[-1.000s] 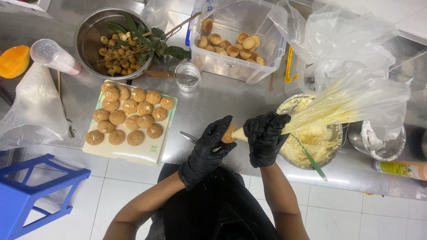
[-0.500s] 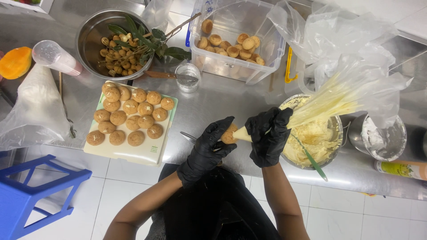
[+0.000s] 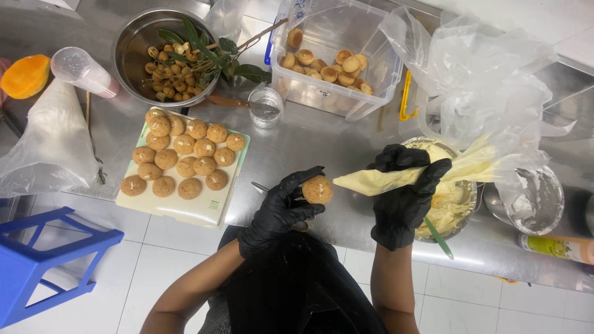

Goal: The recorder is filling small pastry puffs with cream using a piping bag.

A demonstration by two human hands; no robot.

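Our left hand (image 3: 281, 210) now cups the small round puff (image 3: 317, 189) turned up, a pale filled hole showing. Our right hand (image 3: 405, 195), clenched around the piping bag (image 3: 396, 178), has drawn the tip just clear, so this one looks filled.

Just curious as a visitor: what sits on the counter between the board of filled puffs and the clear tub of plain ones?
In the head view, a small clear glass cup stands between the board and the clear tub, on bare steel counter.

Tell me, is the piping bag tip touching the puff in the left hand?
Apart. The head view shows a thin gap between the piping bag tip and the puff held in the left hand.
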